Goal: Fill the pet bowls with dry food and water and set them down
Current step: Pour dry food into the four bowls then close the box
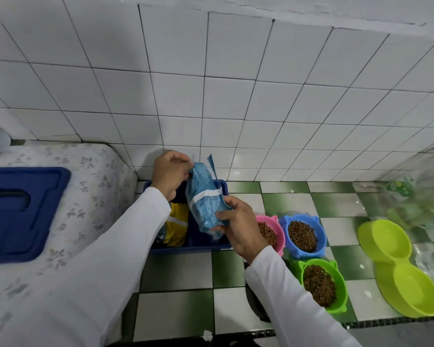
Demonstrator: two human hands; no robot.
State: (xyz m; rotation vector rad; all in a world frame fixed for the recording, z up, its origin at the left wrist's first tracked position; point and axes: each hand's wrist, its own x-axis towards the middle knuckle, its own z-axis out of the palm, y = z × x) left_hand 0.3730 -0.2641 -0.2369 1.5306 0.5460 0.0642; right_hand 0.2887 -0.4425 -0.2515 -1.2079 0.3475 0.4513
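Both hands grip a light blue plastic food bag (206, 196) above the dark blue plastic bin (198, 245) by the wall: the left hand (169, 171) pinches its top, the right hand (238, 226) holds its bottom. On the checkered floor (176, 266) beside the bin stand pink (277, 234), blue (302, 235) and green (322, 284) plastic bowls with brown dry food; a lime double bowl (398, 269) lies nearer the right edge.

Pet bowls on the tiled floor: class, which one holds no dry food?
The lime-green double bowl, farthest right. Both of its hollows show no kibble, while the pink bowl, blue bowl and green bowl each hold brown kibble.
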